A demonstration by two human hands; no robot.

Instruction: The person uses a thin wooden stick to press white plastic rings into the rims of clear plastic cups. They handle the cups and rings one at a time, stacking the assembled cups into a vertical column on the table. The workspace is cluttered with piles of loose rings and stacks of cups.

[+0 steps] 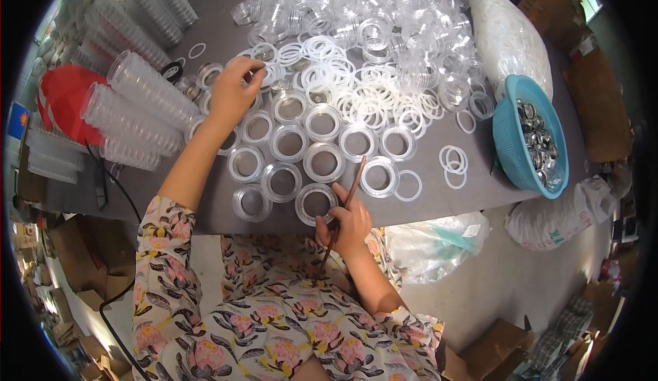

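The right hand [352, 226] pinches a thin brown stick [353, 185] at the near edge of the table [445, 194], the stick's upper end among clear round lids [340, 162] that spread from that edge toward the middle. The left hand [235, 91], fingers bent and drawn together, is over the left part of these lids; whether its fingertips pinch anything, I cannot tell. A blue basket [507, 137] stands by the right edge.
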